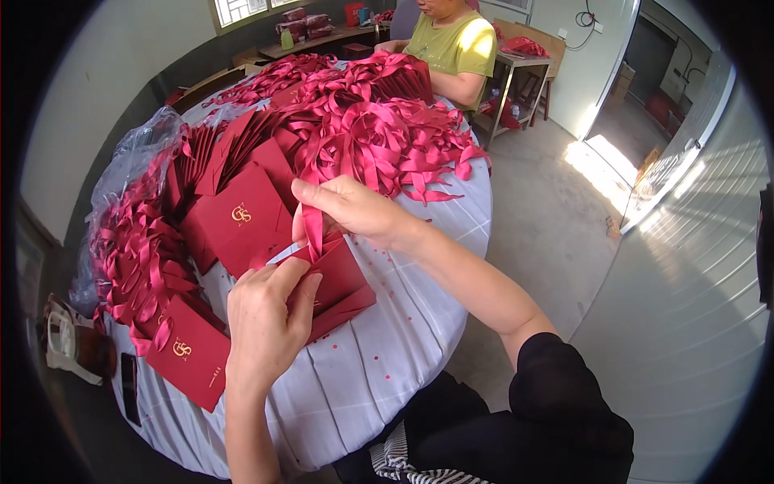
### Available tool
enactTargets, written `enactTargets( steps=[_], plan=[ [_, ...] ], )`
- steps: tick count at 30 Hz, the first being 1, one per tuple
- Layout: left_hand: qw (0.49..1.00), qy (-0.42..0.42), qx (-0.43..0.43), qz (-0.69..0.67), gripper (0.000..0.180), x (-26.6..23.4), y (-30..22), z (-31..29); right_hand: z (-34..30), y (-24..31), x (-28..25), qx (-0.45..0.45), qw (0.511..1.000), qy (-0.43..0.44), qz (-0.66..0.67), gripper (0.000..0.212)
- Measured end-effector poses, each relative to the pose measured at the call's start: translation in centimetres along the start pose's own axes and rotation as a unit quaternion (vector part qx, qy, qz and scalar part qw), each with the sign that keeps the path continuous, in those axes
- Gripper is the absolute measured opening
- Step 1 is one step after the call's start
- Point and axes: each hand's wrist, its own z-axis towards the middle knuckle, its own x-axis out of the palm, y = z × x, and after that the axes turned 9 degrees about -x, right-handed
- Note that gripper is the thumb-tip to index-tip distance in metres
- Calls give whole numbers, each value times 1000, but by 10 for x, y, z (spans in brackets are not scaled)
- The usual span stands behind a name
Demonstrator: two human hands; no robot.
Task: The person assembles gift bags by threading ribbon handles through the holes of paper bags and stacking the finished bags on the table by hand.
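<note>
A small red paper bag [342, 278] is held just above the table, its open top facing up. My left hand [270, 310] has its fingers closed at the bag's near left edge, thumb and forefinger pinched by the rim. From the upper right, my right hand [355, 211] pinches a red satin ribbon [313, 232] that runs down to the bag's opening. The ribbon's lower end is hidden at the bag and my left fingers. Beyond my hands lie flat red bags with a gold emblem [240, 214]. Another red bag [187, 351] lies to the left of my left hand.
A large pile of red ribbons [375, 145] covers the far side of the round, white-clothed table [355, 403]. Ribboned bags [141, 250] heap at the left beside clear plastic [133, 157]. A phone [130, 389] lies near the left edge. Opposite sits a person in a yellow-green top [453, 48].
</note>
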Motion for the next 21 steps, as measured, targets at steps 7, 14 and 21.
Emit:
enactTargets(
  steps=[7, 14, 21],
  plan=[
    [1000, -8, -15, 1, 10, 2, 1, 1, -17, 5, -6, -10, 993, 113, 41, 22],
    [999, -28, 3, 20, 12, 3, 7, -1, -20, -3, 24, -67, 996, -1, -63, 23],
    [998, 33, -55, -27, 10, -7, 14, 0, -11, -6, 43, -107, 971, -123, -175, 26]
  ],
)
